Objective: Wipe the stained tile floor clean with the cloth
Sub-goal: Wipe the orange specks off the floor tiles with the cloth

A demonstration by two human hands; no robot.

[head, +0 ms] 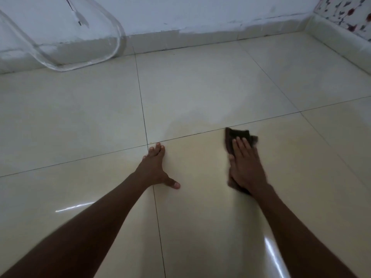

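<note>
Head view
Cloth: dark brown, rumpled fabric cloth [236, 137] lies on the glossy cream tile floor [200, 93], just below a grout line; long axis runs toward the white wall [180, 15].
Right hand: right hand [246, 163] pressed flat on cloth, fingers extended, nothing gripped.
Left hand: left hand [155, 167] empty, splayed, palm on floor across a grout line.
Texture: tiles reflective; faint yellowish stain near the cloth.
Background: clear curved plastic piece [80, 57] against the wall, far left.
</note>
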